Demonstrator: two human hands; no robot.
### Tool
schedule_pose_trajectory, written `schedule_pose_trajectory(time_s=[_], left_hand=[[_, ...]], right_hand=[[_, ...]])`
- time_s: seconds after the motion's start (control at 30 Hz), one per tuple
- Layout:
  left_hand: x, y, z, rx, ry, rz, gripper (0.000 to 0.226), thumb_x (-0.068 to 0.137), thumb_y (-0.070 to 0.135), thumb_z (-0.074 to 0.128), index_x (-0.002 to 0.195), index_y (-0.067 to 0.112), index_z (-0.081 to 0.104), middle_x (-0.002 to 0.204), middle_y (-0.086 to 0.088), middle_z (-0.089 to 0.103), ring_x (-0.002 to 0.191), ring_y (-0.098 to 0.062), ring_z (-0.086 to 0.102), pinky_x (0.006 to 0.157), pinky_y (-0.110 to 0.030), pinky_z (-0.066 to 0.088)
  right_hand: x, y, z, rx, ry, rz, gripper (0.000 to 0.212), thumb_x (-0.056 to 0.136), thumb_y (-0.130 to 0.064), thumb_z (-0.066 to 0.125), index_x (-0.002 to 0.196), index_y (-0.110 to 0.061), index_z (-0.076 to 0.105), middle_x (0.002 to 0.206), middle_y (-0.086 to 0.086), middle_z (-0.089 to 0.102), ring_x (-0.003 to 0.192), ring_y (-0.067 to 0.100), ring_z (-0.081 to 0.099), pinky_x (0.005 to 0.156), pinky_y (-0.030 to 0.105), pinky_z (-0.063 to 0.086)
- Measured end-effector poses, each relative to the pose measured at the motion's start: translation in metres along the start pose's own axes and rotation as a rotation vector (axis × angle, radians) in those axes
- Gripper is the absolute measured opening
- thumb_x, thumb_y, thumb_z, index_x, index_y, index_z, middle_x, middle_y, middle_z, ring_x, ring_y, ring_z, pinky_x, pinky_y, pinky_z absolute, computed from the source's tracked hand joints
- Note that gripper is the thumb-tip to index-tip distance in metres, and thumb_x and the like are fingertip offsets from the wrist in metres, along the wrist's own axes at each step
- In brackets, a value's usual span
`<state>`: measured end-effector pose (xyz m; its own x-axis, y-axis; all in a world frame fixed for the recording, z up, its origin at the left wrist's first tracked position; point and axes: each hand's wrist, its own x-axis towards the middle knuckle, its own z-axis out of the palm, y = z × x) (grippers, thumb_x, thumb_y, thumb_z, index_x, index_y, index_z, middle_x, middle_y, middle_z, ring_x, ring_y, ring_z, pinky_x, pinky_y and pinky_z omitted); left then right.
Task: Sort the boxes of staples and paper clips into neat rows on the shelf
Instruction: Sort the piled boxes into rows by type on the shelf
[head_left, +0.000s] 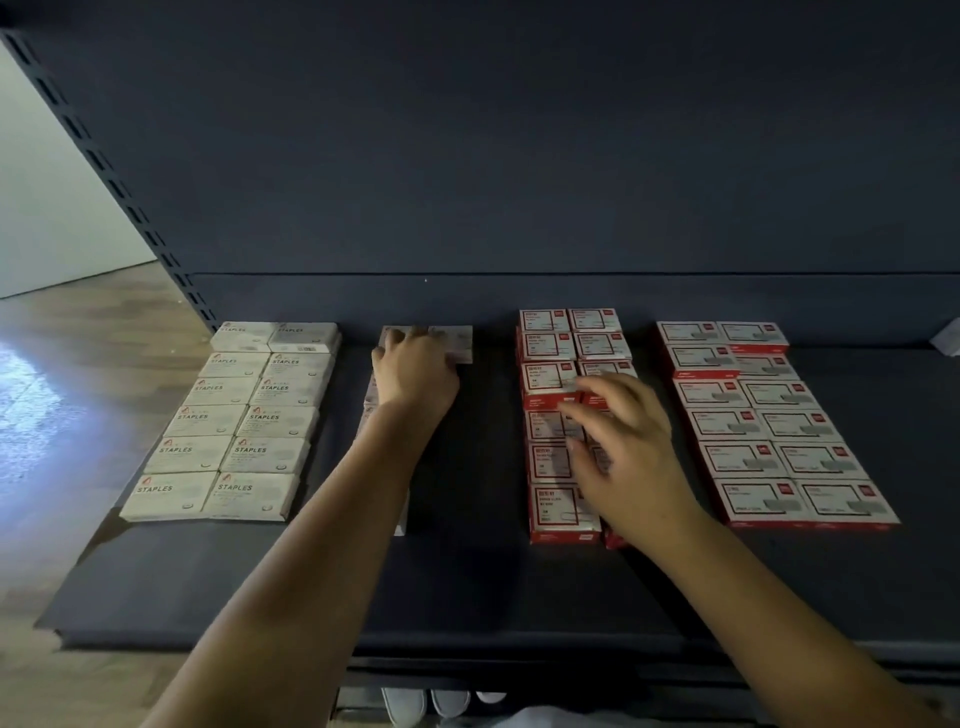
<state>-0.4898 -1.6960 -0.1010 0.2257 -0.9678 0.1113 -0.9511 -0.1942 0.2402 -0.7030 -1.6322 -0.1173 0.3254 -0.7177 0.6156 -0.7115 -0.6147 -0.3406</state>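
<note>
Four blocks of boxes lie on the dark shelf (467, 582). At far left, white STAPLES boxes (234, 421) form two neat columns. A second block of pale boxes (454, 343) runs under my left forearm, mostly hidden. My left hand (415, 371) rests on the far end of that block, fingers laid over the back left box and thumb at the front edge of the back right one. Red-and-white boxes (550, 374) make two columns in the middle right. My right hand (623, 441) is over them with fingers spread and relaxed, holding nothing. Another red-and-white block (769, 421) lies at right.
The shelf's dark back panel (519, 156) rises behind the boxes, with a slotted upright (104, 166) at left. Wooden floor (78, 364) shows beyond the left edge. A white scrap (949, 338) sits at the far right. Shoes (426, 706) show below the shelf front.
</note>
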Motion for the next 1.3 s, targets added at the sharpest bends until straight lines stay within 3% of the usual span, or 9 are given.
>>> schedule_pose_trajectory(time_s=[0.2,0.33,0.57,0.8,1.1,1.2,1.3], left_hand=[[-0.077,0.028,-0.01,-0.217,0.168,0.132,0.036,0.089,0.027,0.052,0.12,0.012,0.06,0.121,-0.008,0.059,0.114,-0.033,0.048,0.093,-0.045,0.042],[-0.105,0.061,-0.016,-0.237,0.319,0.277,0.039,0.083,0.031,0.042,0.107,0.011,0.066,0.104,-0.008,0.066,0.096,-0.033,0.06,0.082,-0.046,0.048],[-0.116,0.129,0.001,-0.191,0.239,0.423,0.043,0.082,0.031,0.037,0.11,0.012,0.064,0.108,-0.007,0.065,0.099,-0.032,0.061,0.082,-0.045,0.048],[-0.122,0.214,0.027,-0.258,0.227,0.49,0.04,0.083,0.027,0.04,0.11,0.012,0.065,0.11,-0.006,0.064,0.096,-0.031,0.061,0.082,-0.045,0.049],[-0.126,0.318,0.075,-0.254,0.085,0.59,0.043,0.085,0.031,0.037,0.112,0.012,0.065,0.113,-0.008,0.062,0.102,-0.031,0.06,0.082,-0.046,0.05],[-0.124,0.35,0.091,-0.259,0.09,0.633,0.04,0.085,0.03,0.04,0.108,0.011,0.067,0.107,-0.007,0.064,0.093,-0.03,0.062,0.078,-0.045,0.052],[-0.118,0.379,0.103,-0.274,0.08,0.65,0.039,0.084,0.029,0.041,0.104,0.012,0.069,0.104,-0.006,0.065,0.088,-0.03,0.063,0.074,-0.046,0.053]], right_hand=[[-0.013,0.03,-0.016,-0.017,0.015,0.072,0.036,0.078,-0.024,0.051,0.104,-0.006,0.068,0.117,0.012,0.058,0.116,0.032,0.042,0.089,0.058,0.042],[-0.022,0.044,-0.029,0.055,0.073,0.094,0.037,0.08,-0.024,0.048,0.103,-0.003,0.068,0.113,0.013,0.06,0.112,0.027,0.044,0.093,0.044,0.041],[-0.037,0.087,-0.067,0.098,0.101,0.091,0.032,0.08,-0.016,0.047,0.1,-0.001,0.068,0.109,0.014,0.061,0.109,0.026,0.047,0.095,0.031,0.039],[-0.063,0.159,-0.128,0.066,0.121,0.184,0.028,0.078,-0.015,0.05,0.096,-0.004,0.07,0.103,0.012,0.064,0.102,0.019,0.046,0.083,0.038,0.043],[-0.096,0.26,-0.193,0.004,0.156,0.32,0.036,0.078,-0.021,0.045,0.095,-0.003,0.071,0.099,0.015,0.065,0.099,0.02,0.047,0.085,0.038,0.045],[-0.107,0.29,-0.214,-0.017,0.172,0.384,0.029,0.075,-0.01,0.053,0.097,-0.002,0.07,0.104,0.018,0.063,0.102,0.022,0.046,0.087,0.038,0.043],[-0.116,0.319,-0.235,-0.054,0.181,0.51,0.032,0.074,0.005,0.063,0.106,-0.001,0.067,0.114,0.021,0.058,0.11,0.036,0.048,0.093,0.04,0.041]])
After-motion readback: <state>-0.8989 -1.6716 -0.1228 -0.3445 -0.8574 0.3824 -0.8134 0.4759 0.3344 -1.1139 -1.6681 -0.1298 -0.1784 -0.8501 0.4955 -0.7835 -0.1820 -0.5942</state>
